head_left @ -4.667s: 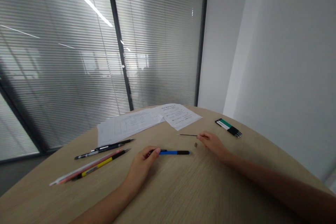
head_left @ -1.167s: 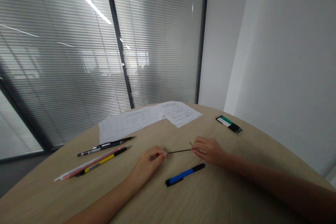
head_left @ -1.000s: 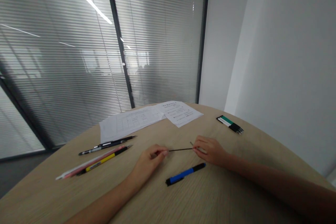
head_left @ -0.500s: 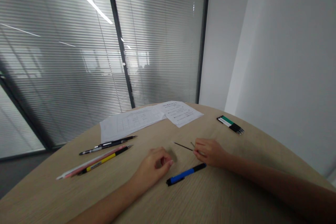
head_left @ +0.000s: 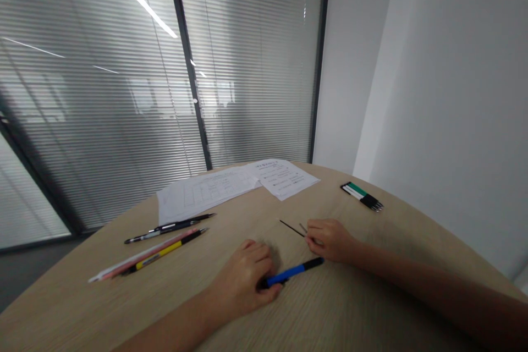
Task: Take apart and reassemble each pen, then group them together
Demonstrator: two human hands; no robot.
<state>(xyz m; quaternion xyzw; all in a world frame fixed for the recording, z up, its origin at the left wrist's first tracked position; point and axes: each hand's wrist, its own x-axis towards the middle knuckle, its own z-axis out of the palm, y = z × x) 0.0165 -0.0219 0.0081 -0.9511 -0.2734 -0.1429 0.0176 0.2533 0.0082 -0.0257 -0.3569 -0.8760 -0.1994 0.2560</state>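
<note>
Left hand (head_left: 243,278) has shifted since the earlier frame — off to one side of the blue pen (head_left: 291,273) then, now down at its clip end. Pen itself looks unmoved. Right hand (head_left: 332,239) holds about the same spot.

Grip: left thumb and fingers sit around the pen's black clip end; can't tell if they've clenched. Right fingertips are pinching a thin dark refill (head_left: 292,227), just beyond the pen's far end, with a slim greyish piece (head_left: 302,227) sticking up beside it, too small to identify.

Handling, my read: pen is light, rigid, smooth plastic, likely to roll or slide if nudged — take it mid-barrel, clear of the clip. Refill is very light, slender, could bend or slip; hold it near the end, no squeezing.

Counts, going out from the blue pen: 1 blue pen, lying on the wood-look table (head_left: 330,308). 1 refill. 1 greyish piece. Left of it: 1 yellow-and-black pen (head_left: 165,253), at least 1 pink pen or pencil beside that, then 2 dark pens (head_left: 185,224) close together. Beyond it: at least 2 printed sheets, overlapping. Beyond it to the right: 1 green, white and black pen set (head_left: 362,196), seemingly 4 tips.
</note>
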